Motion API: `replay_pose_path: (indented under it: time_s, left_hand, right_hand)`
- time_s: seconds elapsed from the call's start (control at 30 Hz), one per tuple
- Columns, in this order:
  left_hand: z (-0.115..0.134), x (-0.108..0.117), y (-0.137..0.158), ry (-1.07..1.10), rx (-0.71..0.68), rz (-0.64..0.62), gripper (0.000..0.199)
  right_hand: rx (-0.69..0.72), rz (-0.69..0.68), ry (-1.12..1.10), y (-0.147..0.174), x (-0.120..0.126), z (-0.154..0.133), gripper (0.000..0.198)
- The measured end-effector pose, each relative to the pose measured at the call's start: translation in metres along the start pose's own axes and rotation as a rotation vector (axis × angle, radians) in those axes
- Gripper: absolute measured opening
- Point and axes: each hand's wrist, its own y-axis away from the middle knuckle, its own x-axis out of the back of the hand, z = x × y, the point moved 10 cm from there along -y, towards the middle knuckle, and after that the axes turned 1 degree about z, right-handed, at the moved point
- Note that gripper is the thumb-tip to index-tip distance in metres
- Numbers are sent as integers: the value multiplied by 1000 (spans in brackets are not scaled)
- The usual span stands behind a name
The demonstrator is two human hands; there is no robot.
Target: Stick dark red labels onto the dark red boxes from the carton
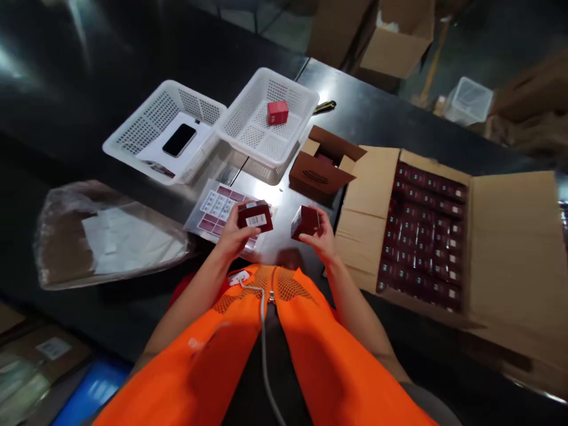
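Mid-labelling, looks like: left hand [231,234] gripping barcoded maroon box [255,216] above sticker sheet [217,208], right hand [320,239] pinching second box [305,222]. Probably needs sticker next; blurry though.

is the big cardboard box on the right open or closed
Open: the big cardboard box has its flaps spread flat, showing rows of small dark red boxes inside.

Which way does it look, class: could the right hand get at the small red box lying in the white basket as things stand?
Probably not freely. The right hand already grips a dark red box. The small red box lies uncovered in the open-topped white basket, farther back on the table, with nothing standing between.
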Motion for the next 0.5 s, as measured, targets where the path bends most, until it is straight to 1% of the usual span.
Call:
replay_pose_path:
  time_s: [0.03,0.1,0.2,0.27,0.33,0.43,0.5]
  left_hand:
    - [4,-8,2,-77,-61,-20,74]
    - [15,-26,8,-236,-189,-70,70]
    - [34,-55,20,-430,-387,-157,55]
    - [43,-71,28,-511,-485,-200,44]
    - [47,-83,34,-543,-547,-220,38]
    - [47,-93,40,-531,-597,-239,37]
    - [44,-96,41,-536,-608,-244,37]
  right_hand:
    - [51,13,-36,7,1,-16,89]
    - [120,47,-34,21,3,-40,88]
    - [196,110,5,38,12,-62,84]
    - [257,151,40,46,17,-71,83]
    - [357,180,65,52,22,-80,81]
    - [522,253,134,59,28,-93,78]
    - [566,334,231,62,33,-96,81]
